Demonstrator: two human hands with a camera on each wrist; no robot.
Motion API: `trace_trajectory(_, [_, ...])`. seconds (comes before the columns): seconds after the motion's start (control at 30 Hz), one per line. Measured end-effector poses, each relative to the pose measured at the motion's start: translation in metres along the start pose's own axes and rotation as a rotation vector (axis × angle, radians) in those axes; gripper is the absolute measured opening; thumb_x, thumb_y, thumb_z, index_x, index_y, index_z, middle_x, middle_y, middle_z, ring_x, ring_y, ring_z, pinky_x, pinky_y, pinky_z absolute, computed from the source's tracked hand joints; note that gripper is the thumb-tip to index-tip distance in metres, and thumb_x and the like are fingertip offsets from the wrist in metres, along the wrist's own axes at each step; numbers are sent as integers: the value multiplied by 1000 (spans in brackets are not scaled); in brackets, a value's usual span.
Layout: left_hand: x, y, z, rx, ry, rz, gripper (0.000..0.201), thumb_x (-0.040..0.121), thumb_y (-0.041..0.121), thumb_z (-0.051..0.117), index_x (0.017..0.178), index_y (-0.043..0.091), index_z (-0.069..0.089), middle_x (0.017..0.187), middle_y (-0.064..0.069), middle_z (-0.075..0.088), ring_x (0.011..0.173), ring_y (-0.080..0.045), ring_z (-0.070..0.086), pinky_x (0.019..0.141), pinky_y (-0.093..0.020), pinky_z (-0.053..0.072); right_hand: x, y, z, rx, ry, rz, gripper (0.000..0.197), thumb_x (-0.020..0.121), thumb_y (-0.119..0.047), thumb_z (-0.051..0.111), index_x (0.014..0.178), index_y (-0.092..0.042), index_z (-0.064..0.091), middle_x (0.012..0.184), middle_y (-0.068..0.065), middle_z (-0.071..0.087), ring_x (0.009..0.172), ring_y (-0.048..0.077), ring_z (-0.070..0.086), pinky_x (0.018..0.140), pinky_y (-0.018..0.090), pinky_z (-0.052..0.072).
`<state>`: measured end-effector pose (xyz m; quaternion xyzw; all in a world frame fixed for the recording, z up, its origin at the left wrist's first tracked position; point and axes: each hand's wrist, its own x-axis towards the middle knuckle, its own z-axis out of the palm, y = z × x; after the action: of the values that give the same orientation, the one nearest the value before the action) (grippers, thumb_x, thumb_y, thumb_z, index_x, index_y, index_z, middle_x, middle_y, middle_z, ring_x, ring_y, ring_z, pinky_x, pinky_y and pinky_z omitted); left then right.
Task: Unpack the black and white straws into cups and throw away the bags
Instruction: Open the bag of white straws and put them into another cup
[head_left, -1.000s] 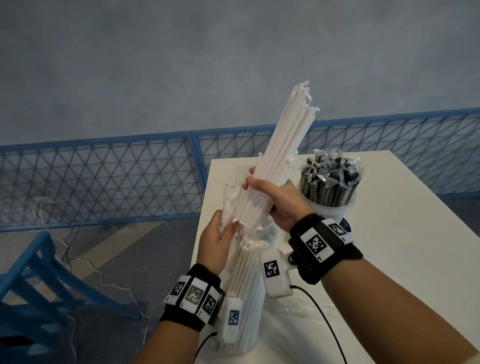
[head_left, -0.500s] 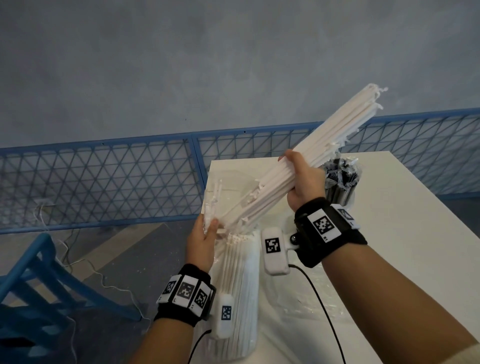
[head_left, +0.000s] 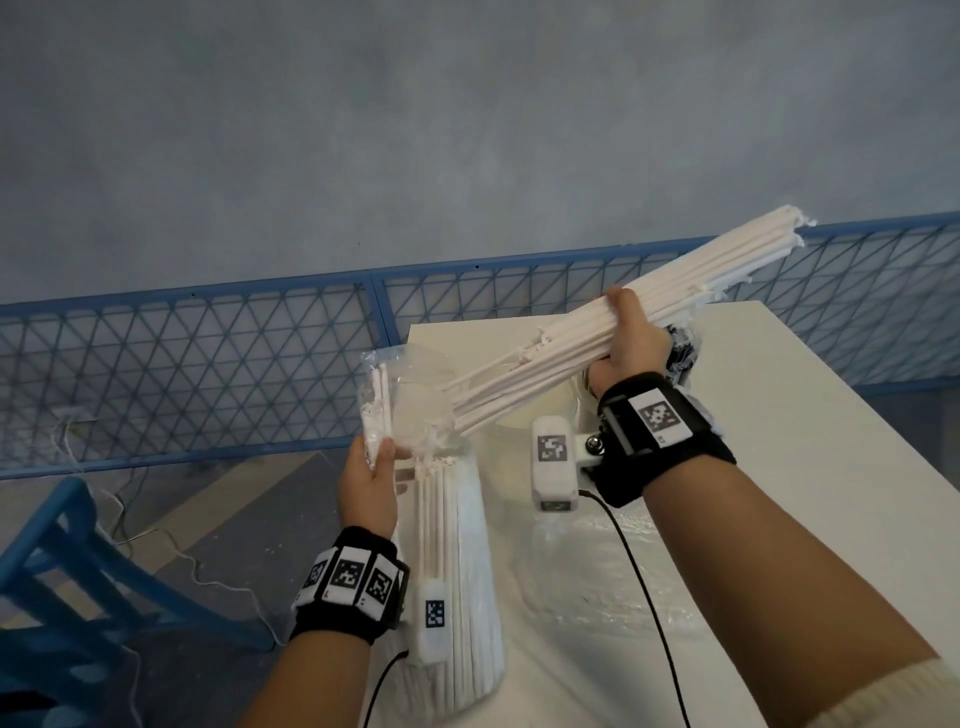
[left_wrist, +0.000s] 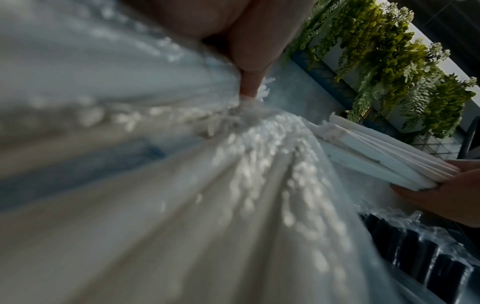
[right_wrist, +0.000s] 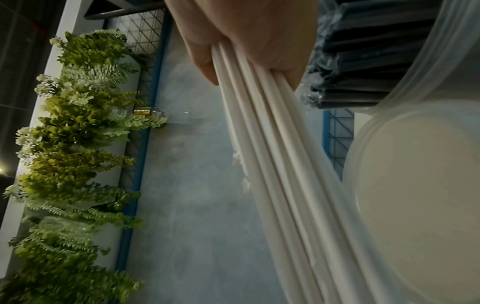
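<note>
My right hand (head_left: 626, 332) grips a thick bundle of white straws (head_left: 727, 270), slanted up to the right, with its lower ends at the mouth of a clear bag (head_left: 415, 400). My left hand (head_left: 376, 457) pinches that bag, and a few white straws (head_left: 378, 410) stay inside it. Below the bundle stands an empty translucent cup (head_left: 545, 410), also seen in the right wrist view (right_wrist: 415, 185). Black straws (head_left: 683, 348) stand in a cup behind my right hand. The left wrist view shows my thumb (left_wrist: 250, 82) on the bag and the bundle (left_wrist: 376, 164).
A second pack of white straws (head_left: 462, 582) lies along the white table's (head_left: 831, 467) left front edge. An empty clear bag (head_left: 597, 571) lies flat beside it. A blue mesh fence (head_left: 208, 374) runs behind, and a blue chair (head_left: 62, 597) stands at lower left.
My right hand has drawn the white bundle up to the right out of the bag and tilted it lower. My left hand keeps hold of the bag and has shifted slightly left.
</note>
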<state>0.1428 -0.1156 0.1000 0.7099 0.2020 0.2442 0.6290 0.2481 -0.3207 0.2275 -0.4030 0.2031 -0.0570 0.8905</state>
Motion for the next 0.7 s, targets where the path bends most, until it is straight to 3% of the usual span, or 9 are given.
trace_trajectory(0.1, [-1,2,1,8,33,15,16,99,18,41,94,27,54,82,3,62,56,9,60,65,-29,50,-1,-15,5,-16,-12,-85,11,77,-8,68,84,-4,61,76,7,63,60,17,60,56,24,54])
trace_trajectory(0.17, [0,3,2,1,52,19,14,98,19,41,99,24,54,83,3,63,56,6,61,65,-29,50,2,-26,10,6,-24,-156,16,76,-6,69,88,-1,61,77,9,63,60,19,62,58,26,55])
trace_trajectory(0.23, [1,2,2,-8,67,13,15,98,20,42,107,18,54,82,3,64,57,2,62,64,-29,49,5,-38,14,22,-45,-213,28,73,-5,70,97,2,58,87,14,65,71,24,65,66,32,57])
trace_trajectory(0.33, [1,0,1,2,65,3,21,98,21,42,112,12,55,82,4,65,63,-7,63,64,-27,49,11,-48,19,-3,-61,-286,28,71,-5,71,90,-10,51,97,18,64,84,30,65,76,43,59])
trace_trajectory(0.4, [1,0,2,6,66,10,17,98,22,42,107,17,56,82,5,65,63,-6,63,65,-28,50,14,-49,21,-29,-60,-324,30,71,-6,71,87,-15,48,99,19,64,89,32,65,79,46,58])
trace_trajectory(0.53, [1,4,5,19,47,28,19,98,22,42,90,35,54,82,6,65,62,-6,64,66,-30,50,18,-39,21,-69,-40,-347,29,72,-6,71,84,-19,48,89,8,62,85,25,63,82,42,57])
trace_trajectory(0.7, [-1,9,6,0,13,55,19,98,19,42,90,31,54,82,4,65,59,0,63,65,-28,50,26,-56,27,-10,-40,-391,26,72,-4,69,85,-14,49,93,16,63,81,27,64,76,38,57])
